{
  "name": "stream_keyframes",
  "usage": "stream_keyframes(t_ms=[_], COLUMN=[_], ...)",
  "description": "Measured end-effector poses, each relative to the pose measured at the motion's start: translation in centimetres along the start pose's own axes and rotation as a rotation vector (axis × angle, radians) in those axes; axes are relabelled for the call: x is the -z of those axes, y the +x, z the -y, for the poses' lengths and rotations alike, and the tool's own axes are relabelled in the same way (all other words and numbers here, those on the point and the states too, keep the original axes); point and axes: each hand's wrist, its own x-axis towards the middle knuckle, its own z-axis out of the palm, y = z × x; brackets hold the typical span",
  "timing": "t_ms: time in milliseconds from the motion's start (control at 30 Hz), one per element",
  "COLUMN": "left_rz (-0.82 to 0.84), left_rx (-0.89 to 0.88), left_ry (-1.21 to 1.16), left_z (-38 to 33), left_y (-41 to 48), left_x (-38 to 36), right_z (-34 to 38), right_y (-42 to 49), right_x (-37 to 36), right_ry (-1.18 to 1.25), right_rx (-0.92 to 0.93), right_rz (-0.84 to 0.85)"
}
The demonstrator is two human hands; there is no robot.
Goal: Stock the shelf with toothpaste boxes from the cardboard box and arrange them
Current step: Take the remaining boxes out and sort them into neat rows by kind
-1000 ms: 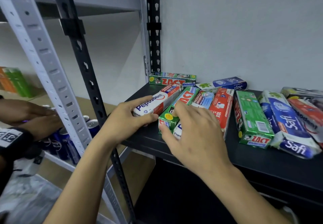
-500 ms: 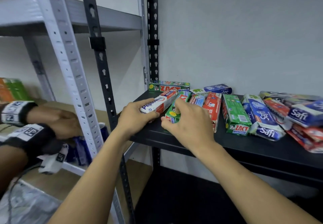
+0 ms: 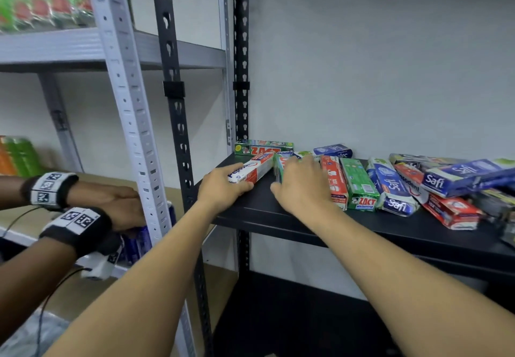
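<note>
The shelf (image 3: 306, 227) is black; Pepsodent box (image 3: 255, 171) white and red; Zact box (image 3: 359, 186) green; Safi box (image 3: 390, 186) blue and white; wristbands (image 3: 80, 221) show black-white square patterns.

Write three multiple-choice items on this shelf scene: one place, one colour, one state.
1. The toothpaste boxes lie on: A the black shelf; B the floor; C a grey shelf.
2. The box in the left hand is: A yellow; B white and red; C black.
3. The left hand: A hangs idle; B presses the wall; C grips a box.
Key: 1A, they rest on the dark board; 2B, its printed sides show those colours; 3C, its fingers curl round the box's near end.
</note>
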Motion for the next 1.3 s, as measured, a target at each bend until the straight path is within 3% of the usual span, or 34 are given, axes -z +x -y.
stream_keyframes(t_ms=[67,267,433,733,933,1300], left_rz=[-0.034,-0.161,-0.183,-0.143,-0.128,0.04], left_rx=[0.015,0.075,-0.02,-0.236,-0.288,-0.377], left_ry=[-0.085,-0.406,-0.479,-0.399,-0.252,0.077], left_z=[-0.6,-2.0,-5.1,-14.3,-17.7,-18.2], left_y=[-0.6,-2.6,-4.0,-6.6,-8.8,-10.9], left_x=[0.4,0.9,0.1,-6.0,-12.7,-16.9], right_z=[-0.1,-3.4,-8.3,-18.9,-20.8,-22.7], right_y=[0.7,0.7,-1.1,-3.5,-4.7,-6.8], right_x=[1.5,4.4,6.6,8.7,7.2,6.8], right_ry=[0.161,0.319,0.331,0.074,-0.148,-0.139], right_rx=[-0.051,-0.026,-0.044,-0.135,-0.086,-0.082], right_rz=[0.0,-0.113,-0.226,-0.259,-0.216,-0.134])
